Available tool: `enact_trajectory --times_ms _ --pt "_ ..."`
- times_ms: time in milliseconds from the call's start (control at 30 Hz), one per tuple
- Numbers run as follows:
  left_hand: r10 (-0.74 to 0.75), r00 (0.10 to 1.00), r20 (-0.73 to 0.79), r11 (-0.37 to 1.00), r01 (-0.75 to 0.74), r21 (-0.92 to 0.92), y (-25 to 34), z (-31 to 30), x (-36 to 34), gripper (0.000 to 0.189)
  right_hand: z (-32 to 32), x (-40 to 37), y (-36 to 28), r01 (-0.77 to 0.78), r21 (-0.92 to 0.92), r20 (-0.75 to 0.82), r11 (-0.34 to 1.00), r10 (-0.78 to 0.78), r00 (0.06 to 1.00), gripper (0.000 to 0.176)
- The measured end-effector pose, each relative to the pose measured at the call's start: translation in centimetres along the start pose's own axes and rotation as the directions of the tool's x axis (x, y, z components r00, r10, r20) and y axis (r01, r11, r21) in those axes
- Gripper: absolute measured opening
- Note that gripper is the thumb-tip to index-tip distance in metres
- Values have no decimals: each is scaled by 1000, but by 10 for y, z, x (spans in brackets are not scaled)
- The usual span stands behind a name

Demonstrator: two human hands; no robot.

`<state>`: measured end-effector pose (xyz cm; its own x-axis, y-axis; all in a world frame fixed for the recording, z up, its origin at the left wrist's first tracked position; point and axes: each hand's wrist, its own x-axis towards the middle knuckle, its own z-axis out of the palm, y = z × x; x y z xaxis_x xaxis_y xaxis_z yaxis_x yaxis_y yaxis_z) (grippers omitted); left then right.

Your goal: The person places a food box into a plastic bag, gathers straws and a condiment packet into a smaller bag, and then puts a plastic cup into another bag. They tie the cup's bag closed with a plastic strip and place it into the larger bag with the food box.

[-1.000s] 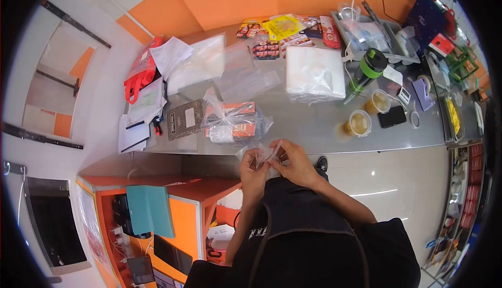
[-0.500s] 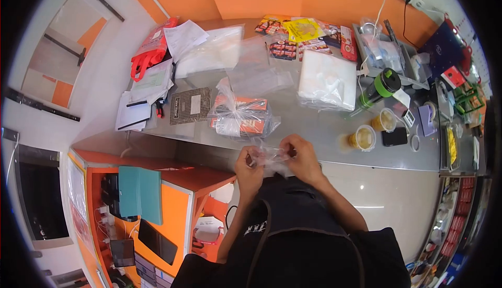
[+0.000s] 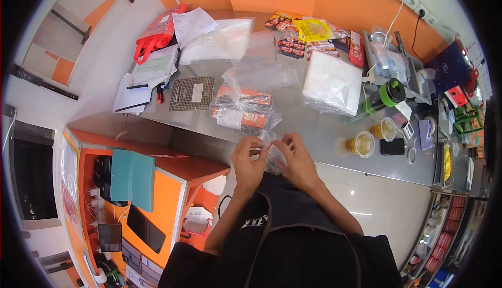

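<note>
Close to my body at the table's near edge, my left hand (image 3: 248, 161) and my right hand (image 3: 298, 162) pinch a clear plastic bag (image 3: 273, 158) between them. The bag is crumpled, its top bunched at the fingertips; its contents, if any, I cannot make out. Just beyond my hands, an orange box (image 3: 243, 103) lies inside a knotted clear plastic bag with a white label on its side. A patterned notebook (image 3: 192, 94) rests to its left. Loose clear plastic sheets (image 3: 266, 77) lie behind the box.
Right of the box sits a stack of white plastic bags (image 3: 332, 82). A green-lidded bottle (image 3: 384, 95), two cups of yellow contents (image 3: 361, 144) and a black phone (image 3: 392, 147) stand further right. An orange cabinet (image 3: 170, 196) adjoins the table at lower left.
My hands have drawn closer together and the plastic between them is now bunched instead of stretched sideways. The camera view has shifted slightly.
</note>
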<state>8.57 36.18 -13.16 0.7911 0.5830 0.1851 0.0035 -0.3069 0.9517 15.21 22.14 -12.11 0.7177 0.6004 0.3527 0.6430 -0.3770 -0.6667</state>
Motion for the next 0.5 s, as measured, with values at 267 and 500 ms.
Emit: enact_trajectory --times_ms 267,500 --pt "-68 981 182 997 59 57 -7 -15 0 11 -12 12 23 -222 271 -176 937 275 945 12" --pt "-224 974 -45 895 186 -406 -17 1 -3 9 1 4 34 -487 573 26 659 579 815 18"
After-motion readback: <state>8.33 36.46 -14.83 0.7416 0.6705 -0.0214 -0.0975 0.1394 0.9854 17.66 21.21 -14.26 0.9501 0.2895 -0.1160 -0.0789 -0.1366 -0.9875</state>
